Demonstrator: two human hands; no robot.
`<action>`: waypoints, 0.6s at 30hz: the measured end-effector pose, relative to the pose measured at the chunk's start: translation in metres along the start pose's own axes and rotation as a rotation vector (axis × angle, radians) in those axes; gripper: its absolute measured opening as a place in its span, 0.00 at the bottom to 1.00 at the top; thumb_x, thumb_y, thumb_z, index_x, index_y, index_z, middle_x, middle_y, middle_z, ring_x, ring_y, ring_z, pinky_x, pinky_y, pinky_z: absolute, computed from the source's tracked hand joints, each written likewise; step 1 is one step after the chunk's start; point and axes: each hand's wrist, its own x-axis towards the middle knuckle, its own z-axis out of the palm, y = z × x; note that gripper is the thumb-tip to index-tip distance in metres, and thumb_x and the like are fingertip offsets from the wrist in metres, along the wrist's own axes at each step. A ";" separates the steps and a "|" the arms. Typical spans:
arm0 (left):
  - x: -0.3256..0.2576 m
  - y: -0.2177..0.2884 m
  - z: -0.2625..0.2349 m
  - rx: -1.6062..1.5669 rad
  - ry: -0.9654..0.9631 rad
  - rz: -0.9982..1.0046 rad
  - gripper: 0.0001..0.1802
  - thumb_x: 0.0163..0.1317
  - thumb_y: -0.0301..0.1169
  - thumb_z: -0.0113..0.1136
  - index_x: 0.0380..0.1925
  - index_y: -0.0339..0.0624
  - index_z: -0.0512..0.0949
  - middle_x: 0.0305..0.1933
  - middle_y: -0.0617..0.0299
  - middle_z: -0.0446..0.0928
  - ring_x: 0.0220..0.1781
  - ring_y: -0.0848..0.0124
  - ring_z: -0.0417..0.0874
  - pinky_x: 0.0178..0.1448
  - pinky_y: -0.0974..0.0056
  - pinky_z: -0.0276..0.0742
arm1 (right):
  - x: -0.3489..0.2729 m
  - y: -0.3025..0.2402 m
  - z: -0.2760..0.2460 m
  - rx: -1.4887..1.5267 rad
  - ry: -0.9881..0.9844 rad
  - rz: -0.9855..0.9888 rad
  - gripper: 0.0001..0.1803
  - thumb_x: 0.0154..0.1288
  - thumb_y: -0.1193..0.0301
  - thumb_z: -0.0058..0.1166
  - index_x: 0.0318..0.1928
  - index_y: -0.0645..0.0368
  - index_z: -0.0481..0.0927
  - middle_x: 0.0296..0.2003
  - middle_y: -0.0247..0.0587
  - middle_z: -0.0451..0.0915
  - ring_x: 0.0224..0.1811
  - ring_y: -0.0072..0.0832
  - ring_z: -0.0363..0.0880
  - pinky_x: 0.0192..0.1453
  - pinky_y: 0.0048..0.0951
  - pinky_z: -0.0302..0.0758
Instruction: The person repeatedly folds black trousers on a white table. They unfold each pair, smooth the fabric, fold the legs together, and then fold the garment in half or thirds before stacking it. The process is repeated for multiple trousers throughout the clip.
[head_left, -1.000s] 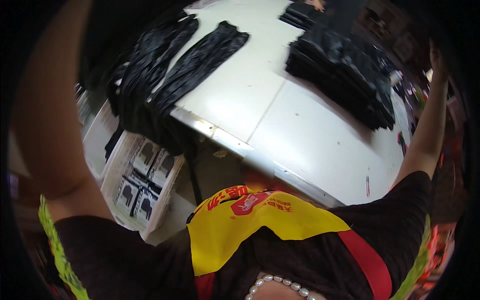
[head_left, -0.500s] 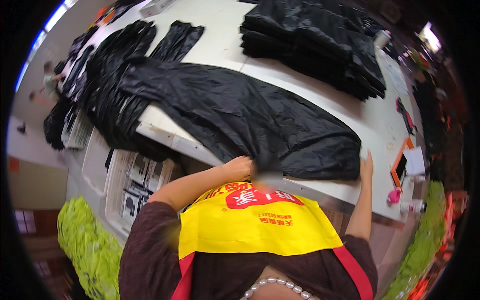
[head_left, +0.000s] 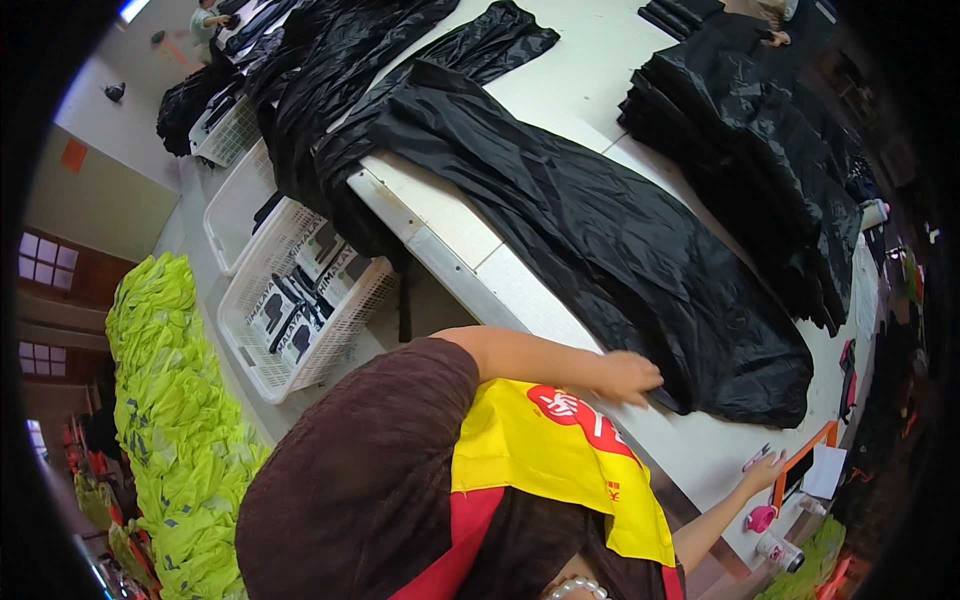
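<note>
A long black garment or fabric panel [head_left: 620, 240] lies diagonally over the white table [head_left: 520, 285], its wide end toward the near right. Beside its near edge is my left hand [head_left: 628, 378], fingers curled and nothing visible in them. My right hand [head_left: 765, 472] reaches farther right, palm up and fingers apart, next to a small slim pale object [head_left: 755, 457] on the table. Its kind is too small to tell, and I cannot make out whether the fingers touch it.
A tall stack of folded black fabric [head_left: 750, 170] stands at the far right. More black pieces [head_left: 330, 90] hang over the table's left end. White baskets [head_left: 290, 380] stand below. An orange-framed item [head_left: 806, 462], pink object [head_left: 761, 519] and yellow-green fabric heap [head_left: 175, 420] flank the workspace.
My left hand has let go of the black fabric's near edge. My right hand has left its end and moved to the small object. The view has turned and shifted.
</note>
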 end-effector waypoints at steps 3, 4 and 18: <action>-0.048 -0.055 -0.039 0.253 0.187 -0.019 0.24 0.54 0.44 0.58 0.45 0.38 0.75 0.53 0.49 0.70 0.56 0.56 0.70 0.59 0.54 0.65 | -0.048 -0.160 -0.008 0.297 -0.201 -0.188 0.20 0.63 0.72 0.46 0.55 0.65 0.69 0.53 0.52 0.72 0.54 0.41 0.71 0.59 0.32 0.65; -0.067 -0.070 -0.055 0.320 0.310 -0.002 0.23 0.53 0.43 0.59 0.44 0.38 0.75 0.50 0.50 0.70 0.53 0.56 0.71 0.58 0.55 0.65 | -0.069 -0.202 -0.007 0.355 -0.302 -0.260 0.21 0.62 0.73 0.49 0.56 0.65 0.69 0.53 0.52 0.72 0.55 0.41 0.70 0.59 0.32 0.64; -0.310 -0.254 -0.311 0.345 1.186 -1.062 0.17 0.58 0.43 0.54 0.25 0.39 0.77 0.28 0.49 0.78 0.34 0.49 0.79 0.37 0.52 0.72 | -0.139 -0.283 0.084 0.057 -0.426 -0.538 0.20 0.63 0.76 0.45 0.56 0.66 0.67 0.55 0.53 0.70 0.58 0.45 0.67 0.61 0.36 0.64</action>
